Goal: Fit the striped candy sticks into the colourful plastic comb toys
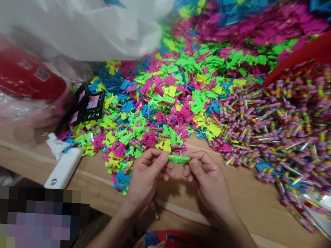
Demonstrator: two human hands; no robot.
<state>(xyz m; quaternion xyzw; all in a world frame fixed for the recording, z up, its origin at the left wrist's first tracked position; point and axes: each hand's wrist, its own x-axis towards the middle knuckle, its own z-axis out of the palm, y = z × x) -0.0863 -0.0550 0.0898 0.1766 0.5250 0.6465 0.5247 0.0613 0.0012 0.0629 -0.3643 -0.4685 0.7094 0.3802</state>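
Both hands pinch a small bright green plastic piece point(178, 159) from its two ends, above the near part of the wooden table. My left hand point(151, 168) has its thumb and fingers on the left end. At the right end, the thumb and fingers of my right hand point(206, 173) are closed on it. Just beyond the hands spreads a heap of flat plastic pieces point(170, 90) in green, pink, yellow and blue. A single candy-like wrapped stick point(155, 210) lies on the table below my left wrist.
A large pile of shiny wrapped sticks point(280, 116) covers the right side. White plastic sheeting point(104, 30) and a red printed bag point(23, 70) stand at the left. Nearer are a black plastic holder point(92, 104) and a white bar-shaped object point(64, 168) at the wooden table point(242, 196) edge.
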